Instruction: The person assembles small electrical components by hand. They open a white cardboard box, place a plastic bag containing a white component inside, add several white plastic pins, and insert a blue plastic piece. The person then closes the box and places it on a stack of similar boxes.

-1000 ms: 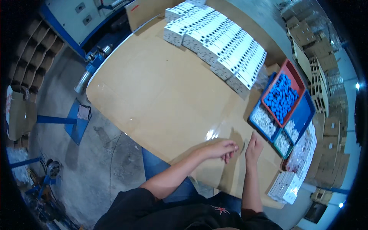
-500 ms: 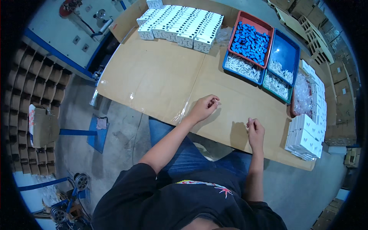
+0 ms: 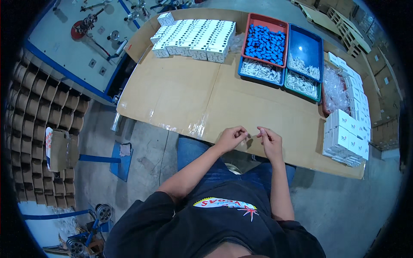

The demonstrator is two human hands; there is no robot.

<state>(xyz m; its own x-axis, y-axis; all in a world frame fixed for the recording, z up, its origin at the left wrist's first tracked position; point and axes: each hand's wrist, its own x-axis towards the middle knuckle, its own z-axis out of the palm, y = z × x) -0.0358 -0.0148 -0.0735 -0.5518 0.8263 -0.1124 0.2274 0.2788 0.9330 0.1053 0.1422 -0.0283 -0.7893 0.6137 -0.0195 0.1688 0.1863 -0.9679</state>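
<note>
My left hand (image 3: 232, 139) is over the near edge of a cardboard-covered table (image 3: 172, 92), thumb and fingers pinched together. Close by on its right, my right hand (image 3: 271, 144) is also closed in a pinch, its fingertips pointing at the left hand. A narrow gap separates the two. Whatever the fingertips hold, if anything, is too small to make out. Beyond the hands stand a red tray (image 3: 285, 26) of small blue pieces (image 3: 265, 44), and blue and green trays with slim white pieces (image 3: 261, 70).
Rows of white boxes (image 3: 198, 36) stand at the far left of the table. More white boxes (image 3: 347, 135) are stacked at the right edge, near clear plastic bags (image 3: 333, 88). A blue tray (image 3: 306, 43) stands beside the red one. Cardboard dividers (image 3: 41, 129) stand at left.
My hands have come together near the table's front edge: the left moved nearer to me, the right moved left. The whole view has shifted slightly.
</note>
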